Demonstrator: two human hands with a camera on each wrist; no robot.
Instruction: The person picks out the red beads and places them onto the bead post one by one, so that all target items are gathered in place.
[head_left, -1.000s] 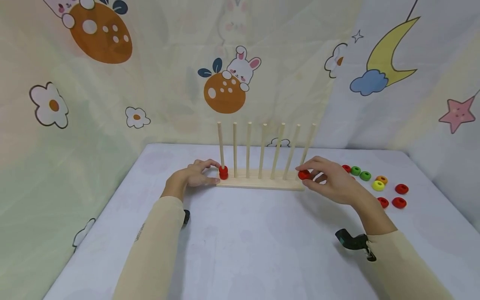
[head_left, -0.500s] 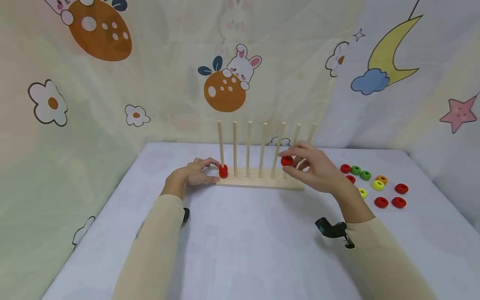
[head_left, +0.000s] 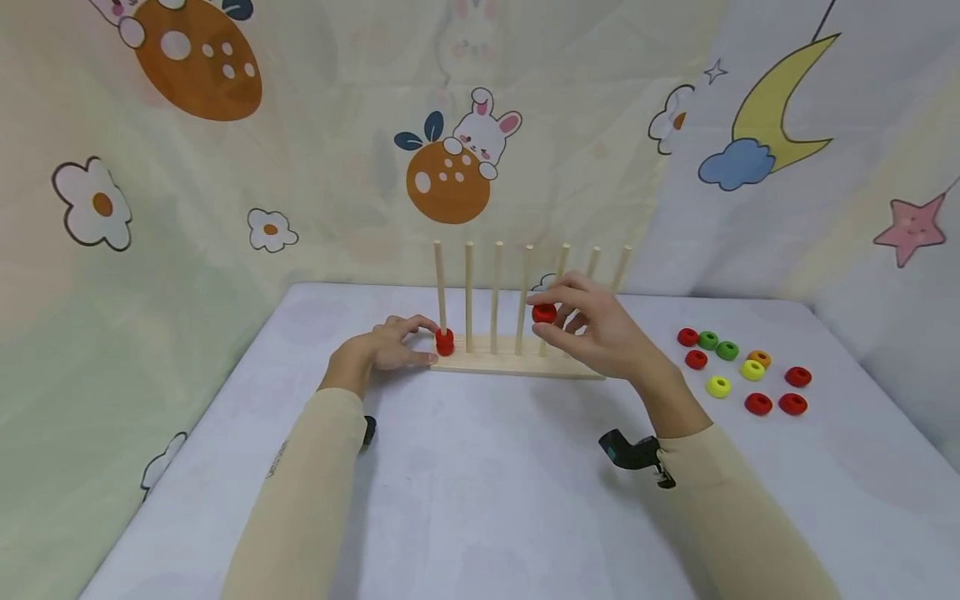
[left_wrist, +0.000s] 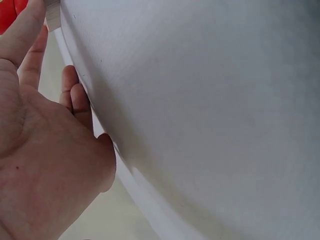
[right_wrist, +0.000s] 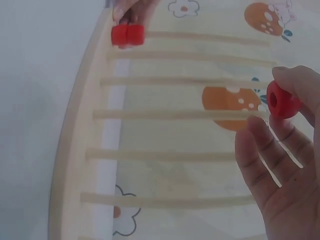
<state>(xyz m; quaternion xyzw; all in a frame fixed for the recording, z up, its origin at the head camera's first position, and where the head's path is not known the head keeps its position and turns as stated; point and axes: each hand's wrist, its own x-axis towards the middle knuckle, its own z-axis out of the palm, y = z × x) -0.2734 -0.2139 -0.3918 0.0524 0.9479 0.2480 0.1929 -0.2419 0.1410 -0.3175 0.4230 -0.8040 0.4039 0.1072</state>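
A wooden peg rack (head_left: 517, 363) with several upright pegs stands at the table's middle. Two red beads (head_left: 445, 342) are stacked on its leftmost peg. My left hand (head_left: 387, 345) holds the rack's left end between thumb and index finger, right beside those beads. In the left wrist view, its other fingers (left_wrist: 81, 102) stay off to the side. My right hand (head_left: 600, 329) pinches another red bead (head_left: 543, 313) between thumb and fingertips, in front of the right-hand pegs and above the base. The hole of this held bead (right_wrist: 280, 101) shows in the right wrist view.
To the right of the rack, loose beads lie scattered on the white table (head_left: 480, 500): several red ones (head_left: 758, 404), two green ones (head_left: 727, 351), two yellow ones (head_left: 718, 386) and an orange one (head_left: 760, 358). A patterned cloth (head_left: 337, 167) hangs behind.
My right hand has carried the red bead leftward from the rack's right end, rising a little, past the rightmost pegs. My left hand has stayed at the rack's left end.
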